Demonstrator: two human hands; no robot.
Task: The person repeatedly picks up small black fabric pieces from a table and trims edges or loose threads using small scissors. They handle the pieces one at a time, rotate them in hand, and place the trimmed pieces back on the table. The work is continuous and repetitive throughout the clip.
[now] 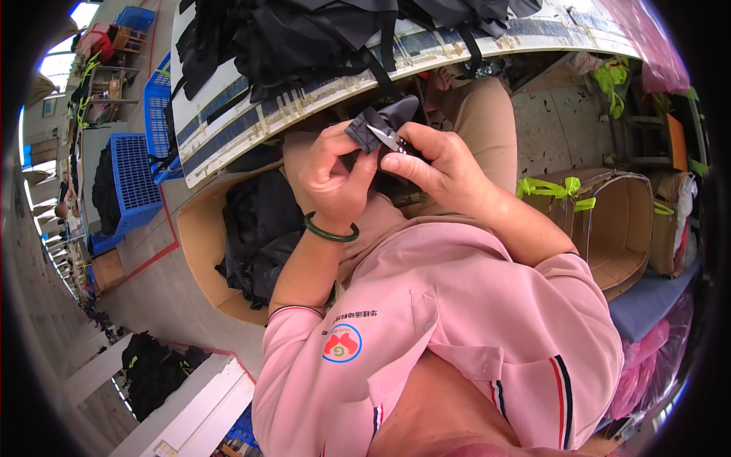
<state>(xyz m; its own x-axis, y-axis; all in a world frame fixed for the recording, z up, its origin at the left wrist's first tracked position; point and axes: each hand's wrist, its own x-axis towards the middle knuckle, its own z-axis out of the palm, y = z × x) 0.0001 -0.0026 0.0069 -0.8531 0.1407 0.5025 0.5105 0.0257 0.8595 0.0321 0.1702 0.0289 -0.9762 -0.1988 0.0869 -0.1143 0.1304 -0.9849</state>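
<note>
My left hand (333,179), with a dark green bangle (332,230) at its wrist, pinches a small folded piece of black fabric (397,113) above my lap. My right hand (449,169) is closed around small thread snips (387,138). The pointed metal blades lie against the fabric, close to the left fingertips. Part of the snips is hidden inside the right hand. Whether the blades are parted or together is too small to tell.
A worn table edge (320,95) lies just beyond my hands, with piled black fabric (304,38) and hanging straps. A cardboard box of black pieces (263,236) stands at my left, near blue crates (135,183). Another cardboard box (620,221) is at my right.
</note>
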